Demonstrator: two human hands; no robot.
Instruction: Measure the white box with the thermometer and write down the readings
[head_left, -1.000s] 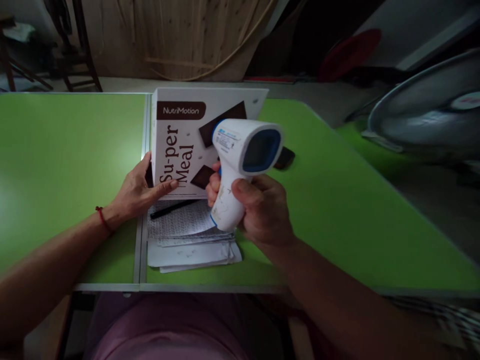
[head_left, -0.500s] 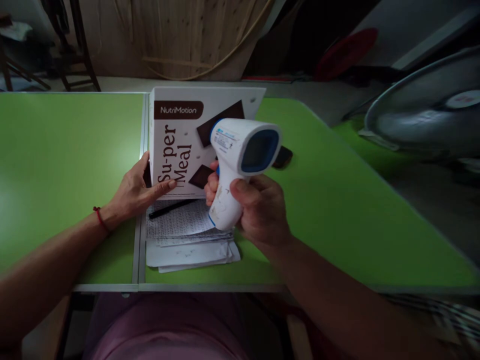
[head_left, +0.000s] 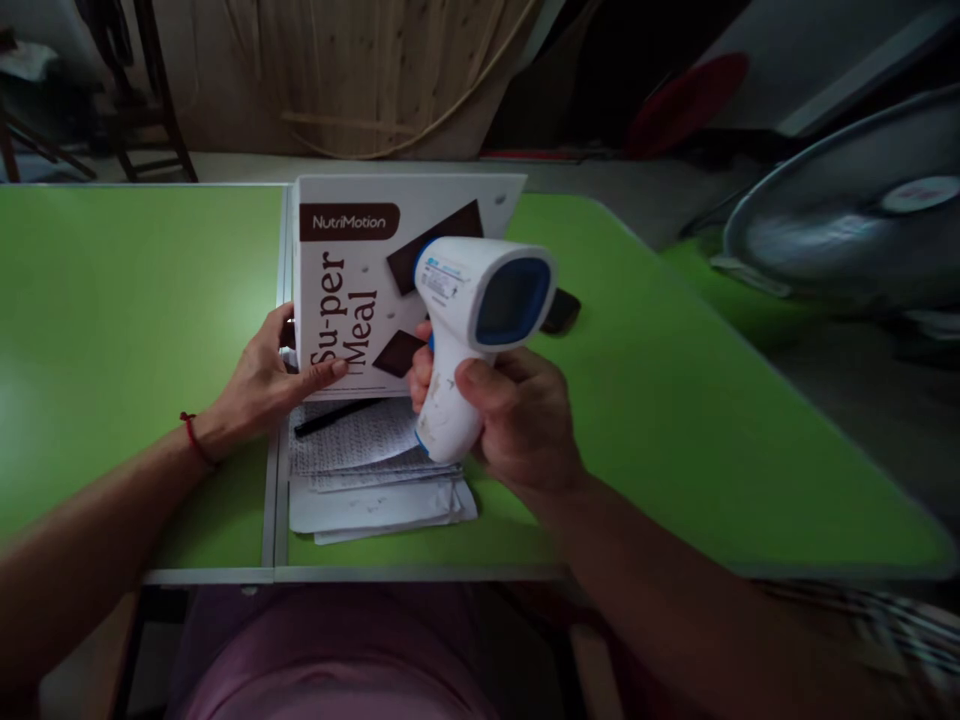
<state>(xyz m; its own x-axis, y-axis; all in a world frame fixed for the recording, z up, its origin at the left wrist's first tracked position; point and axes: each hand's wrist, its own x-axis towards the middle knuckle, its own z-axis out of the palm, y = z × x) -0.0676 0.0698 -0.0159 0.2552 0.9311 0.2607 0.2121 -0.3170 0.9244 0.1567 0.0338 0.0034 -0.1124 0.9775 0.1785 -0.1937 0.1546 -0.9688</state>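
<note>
Fingers (head_left: 421, 378) of the person's right hand (head_left: 529, 420) curl tightly around the grip of a white thermometer gun (head_left: 461, 305), the thumb pressed along the near side. It is raised over the table, in front of the lower right part of a box (head_left: 356, 275). Its casing is white plastic with blue trim at the front rim and at the foot of the grip; the screen, framed in blue, faces the person and looks dark. Small print and a tiny figure mark its left flank, and brownish scuffs dirty the grip.

The left hand (head_left: 270, 375) holds the box at its lower left, thumb flat on the front. That box is white, with "NutriMotion" on a brown band, "Su-per Meal" running sideways and dark brown squares pictured.

Below it, handwritten sheets (head_left: 375, 445) lie on the green table (head_left: 675, 450), a black pen (head_left: 337, 416) across them. Farther right, a small dark object (head_left: 562, 313) sits partly hidden behind the thermometer gun.
</note>
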